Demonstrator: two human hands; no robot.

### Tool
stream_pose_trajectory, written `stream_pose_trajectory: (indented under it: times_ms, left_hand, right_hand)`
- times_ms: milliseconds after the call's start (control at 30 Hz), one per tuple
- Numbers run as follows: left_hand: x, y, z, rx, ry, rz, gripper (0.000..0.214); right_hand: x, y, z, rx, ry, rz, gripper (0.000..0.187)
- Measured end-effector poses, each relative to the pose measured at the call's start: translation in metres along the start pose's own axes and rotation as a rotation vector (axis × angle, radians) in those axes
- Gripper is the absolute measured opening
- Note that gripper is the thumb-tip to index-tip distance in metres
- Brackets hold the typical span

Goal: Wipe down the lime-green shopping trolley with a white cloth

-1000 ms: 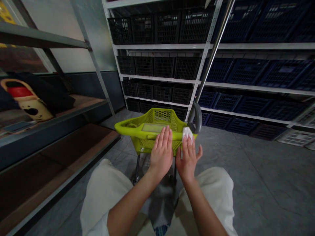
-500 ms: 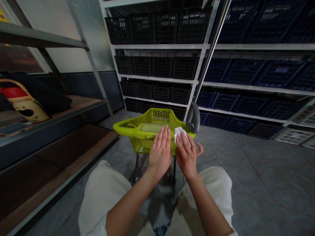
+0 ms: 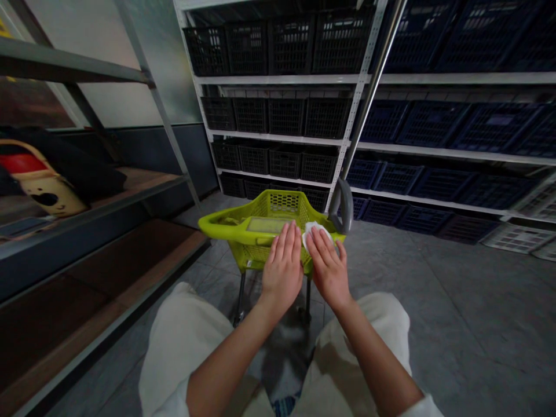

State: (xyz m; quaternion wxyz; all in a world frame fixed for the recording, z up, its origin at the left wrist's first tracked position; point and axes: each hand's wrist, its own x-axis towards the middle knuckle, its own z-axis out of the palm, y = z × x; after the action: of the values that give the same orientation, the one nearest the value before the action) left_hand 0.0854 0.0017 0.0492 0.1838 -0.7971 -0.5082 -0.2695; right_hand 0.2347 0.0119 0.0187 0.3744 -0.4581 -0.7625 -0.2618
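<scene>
A lime-green shopping basket trolley (image 3: 230, 233) stands between my knees, its handle bar facing me. My left hand (image 3: 283, 267) lies on the bar near its middle, fingers straight and side by side. Just right of it, my right hand (image 3: 329, 265) presses a crumpled white wipe (image 3: 311, 230) on the right part of the bar. Most of the wipe is hidden under the fingers, and whether it is paper or cloth I cannot tell. A grey curved grip (image 3: 346, 205) with a metal pole (image 3: 377, 87) rises at the trolley's right end.
White shelving (image 3: 278, 138) full of black crates (image 3: 286, 116) and dark blue crates (image 3: 430, 124) spans the back. On the left, a metal rack (image 3: 165, 184) holds a yellow container with a red top (image 3: 54, 194) and a phone-like slab (image 3: 26, 227). Grey floor (image 3: 434, 301) lies at right.
My right hand has shifted slightly left with the wipe, and its thumb-side and outer fingers have drawn closer together. The left hand stays in place on the bar.
</scene>
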Motion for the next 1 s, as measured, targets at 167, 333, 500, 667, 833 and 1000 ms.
stream_pose_trajectory:
  times_ms: [167, 333, 500, 667, 833, 1000]
  left_hand:
    - [0.0, 0.001, 0.0, -0.022, 0.019, -0.007, 0.083]
    - [-0.001, 0.0, 0.003, 0.001, 0.026, -0.008, 0.078]
    - [-0.001, -0.001, 0.002, 0.014, 0.025, 0.005, 0.076]
    - [-0.001, 0.001, 0.001, -0.01, 0.037, -0.008, 0.079]
    - [-0.002, -0.003, 0.004, 0.033, 0.036, -0.003, 0.072]
    - [-0.001, -0.001, 0.0, 0.035, -0.008, 0.004, 0.075]
  right_hand:
    - [-0.009, 0.012, -0.002, 0.129, 0.081, 0.0, 0.075]
    - [-0.013, -0.007, 0.007, 0.171, 0.125, 0.033, 0.075]
    - [-0.017, -0.004, 0.008, 0.134, 0.092, -0.017, 0.074]
    - [-0.012, -0.007, 0.008, 0.118, 0.239, 0.152, 0.075]
    - [-0.007, -0.023, 0.016, 0.113, 0.155, 0.032, 0.07]
    - [-0.013, -0.001, 0.016, 0.062, 0.268, 0.117, 0.068]
